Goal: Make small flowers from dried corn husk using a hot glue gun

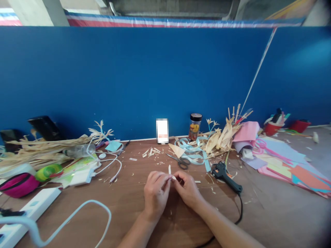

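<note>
My left hand [157,193] and my right hand [186,190] meet above the middle of the table, fingertips almost touching. A narrow pale strip [169,169], resembling dried corn husk, points upward from the pinched fingers of my left hand. The fingers of my right hand close on a small whitish piece [174,178]; whether it belongs to the same strip I cannot tell. Ahead of them lie scissors [182,162] and a scatter of cut husk scraps [152,152]. Right of my right hand rests a black glue gun [227,177].
A lit phone [162,132] leans on the blue partition [129,82], near a jar [194,127] and light-blue ribbon [192,153]. Husks [222,139] and coloured paper [292,165] lie right. A power strip [38,210], cables and a pink pouch [19,185] occupy the left.
</note>
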The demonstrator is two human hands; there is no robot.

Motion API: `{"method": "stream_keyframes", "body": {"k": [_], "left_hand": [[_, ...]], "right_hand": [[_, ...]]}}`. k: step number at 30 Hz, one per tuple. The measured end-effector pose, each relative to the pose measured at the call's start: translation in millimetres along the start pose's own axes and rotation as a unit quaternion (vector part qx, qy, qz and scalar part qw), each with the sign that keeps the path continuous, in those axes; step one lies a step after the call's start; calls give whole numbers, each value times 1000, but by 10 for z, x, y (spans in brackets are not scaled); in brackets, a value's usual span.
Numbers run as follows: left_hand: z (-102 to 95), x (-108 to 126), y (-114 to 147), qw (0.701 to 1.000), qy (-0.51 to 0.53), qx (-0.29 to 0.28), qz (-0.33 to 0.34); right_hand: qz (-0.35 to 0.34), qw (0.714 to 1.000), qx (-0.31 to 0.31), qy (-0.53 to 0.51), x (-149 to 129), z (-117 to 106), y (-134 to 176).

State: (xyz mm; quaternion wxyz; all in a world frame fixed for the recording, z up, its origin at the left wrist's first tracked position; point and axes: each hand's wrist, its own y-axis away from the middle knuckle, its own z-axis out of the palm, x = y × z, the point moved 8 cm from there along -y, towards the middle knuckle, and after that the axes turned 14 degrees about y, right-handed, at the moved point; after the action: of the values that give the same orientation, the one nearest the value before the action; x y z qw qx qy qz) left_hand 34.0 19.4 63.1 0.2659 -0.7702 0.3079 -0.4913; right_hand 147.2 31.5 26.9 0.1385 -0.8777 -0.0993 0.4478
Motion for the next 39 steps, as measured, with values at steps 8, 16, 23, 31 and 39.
{"method": "stream_keyframes", "body": {"k": [8,16,23,31,39], "left_hand": [[-30,22,-9,999,-7,34,11],[-28,56,-26,999,-21,21,30],[17,-11,-15,999,-32,-6,-10],[17,-47,9,1000,-10,5,-17],[-3,-82,0,999,8,22,-39]], "right_hand": [[-3,1000,6,0,0,3,0],[-7,1000,3,-1,-4,18,-5],[-21,999,-6,27,-13,37,8],[-28,999,3,46,-17,32,2],[-25,999,8,47,-6,33,-9]]}}
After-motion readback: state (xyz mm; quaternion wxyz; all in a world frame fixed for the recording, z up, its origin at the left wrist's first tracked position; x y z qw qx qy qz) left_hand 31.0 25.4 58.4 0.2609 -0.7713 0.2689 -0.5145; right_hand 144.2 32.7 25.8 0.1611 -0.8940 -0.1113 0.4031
